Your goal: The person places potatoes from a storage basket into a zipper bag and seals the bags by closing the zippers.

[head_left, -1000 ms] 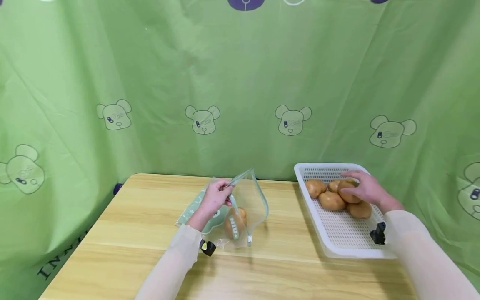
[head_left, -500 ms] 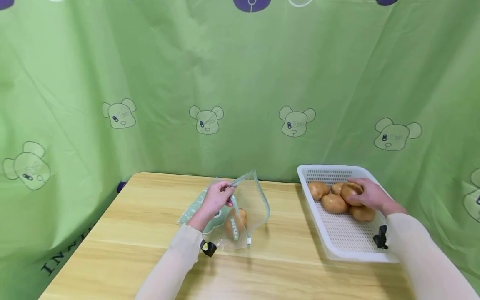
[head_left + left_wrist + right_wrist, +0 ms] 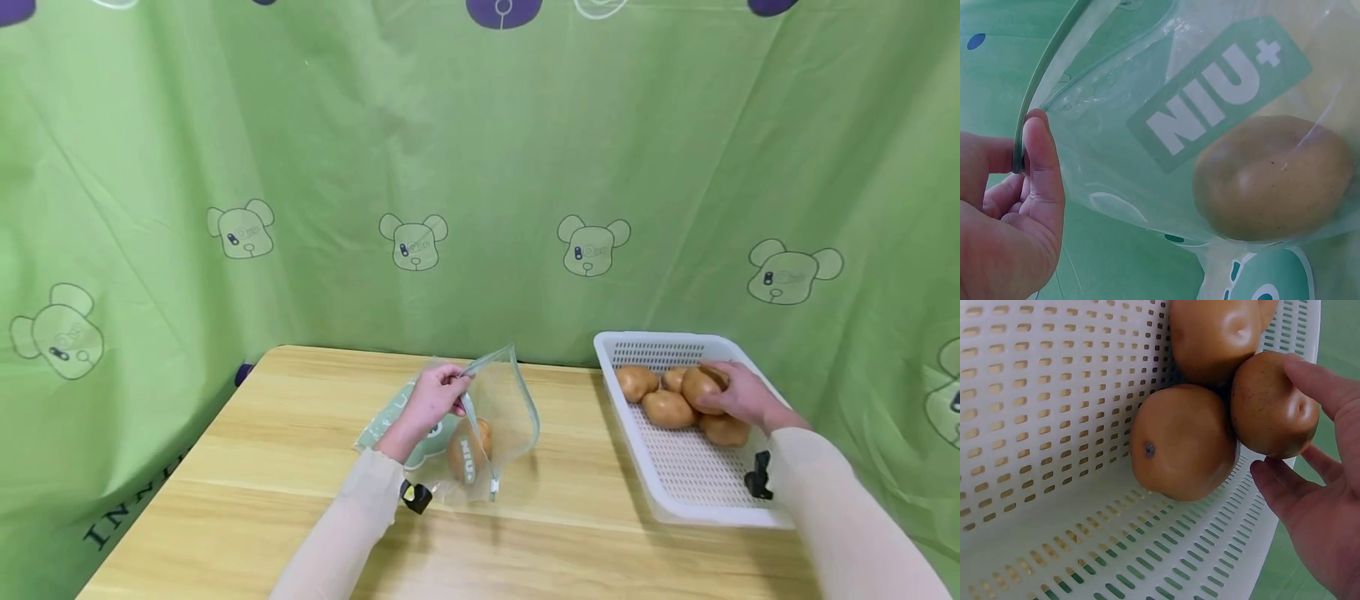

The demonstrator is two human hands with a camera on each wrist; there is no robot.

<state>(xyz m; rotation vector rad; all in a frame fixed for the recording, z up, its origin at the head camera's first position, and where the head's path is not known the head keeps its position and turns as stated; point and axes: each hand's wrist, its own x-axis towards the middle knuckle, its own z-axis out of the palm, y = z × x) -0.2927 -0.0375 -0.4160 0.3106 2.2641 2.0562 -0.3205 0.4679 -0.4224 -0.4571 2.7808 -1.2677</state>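
Observation:
My left hand [image 3: 433, 398] pinches the rim of a clear zip bag [image 3: 513, 408] between thumb and fingers, and the bag's mouth gapes to the right. Inside the bag lies one brown potato [image 3: 1272, 181], showing through the film beside a printed "NIU+" label [image 3: 1216, 94]. On the right, my right hand [image 3: 748, 398] reaches into a white plastic basket [image 3: 637, 467]. Its thumb and fingers grip a potato [image 3: 1269, 409] on top of the pile from opposite sides. Several other potatoes [image 3: 1182, 444] lie close against the held one.
The basket's raised walls surround the potatoes. A light wooden table [image 3: 300, 425] carries bag and basket. Directly behind its far edge hangs a green curtain [image 3: 487, 283] with bear-head prints. A small black device [image 3: 416, 497] sits at the left wrist.
My right hand, with its fingers spread over the top potato a second ago, has come down and taken hold of it. My left hand keeps its pinch on the bag; the view shifted slightly.

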